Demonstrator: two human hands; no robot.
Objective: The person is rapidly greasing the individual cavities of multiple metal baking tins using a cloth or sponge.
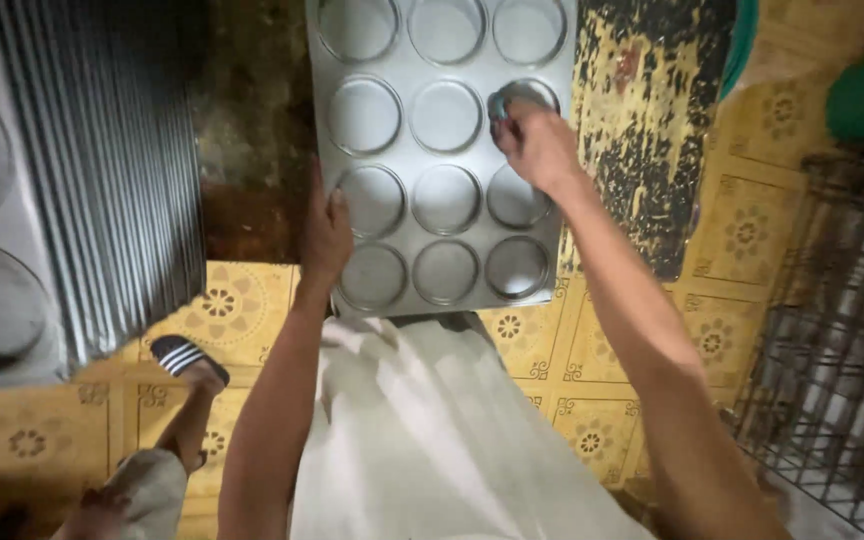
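Note:
A grey metal baking tray [482,150] with several round shallow cups lies in front of me, resting over my white apron [422,420]. My left hand [324,235] grips the tray's left edge near its lower corner. Over a cup in the right column, my right hand [537,140] has its fingers closed on something small and dark pressed into that cup [522,95]. What the fingers hold is too hidden to name.
A stack of similar trays [102,170] stands at the left, edges showing as ridges. The floor has yellow patterned tiles [592,360] and a dark worn patch. Another person's foot in a striped sandal [184,358] is at lower left. A wire rack [842,350] stands at right.

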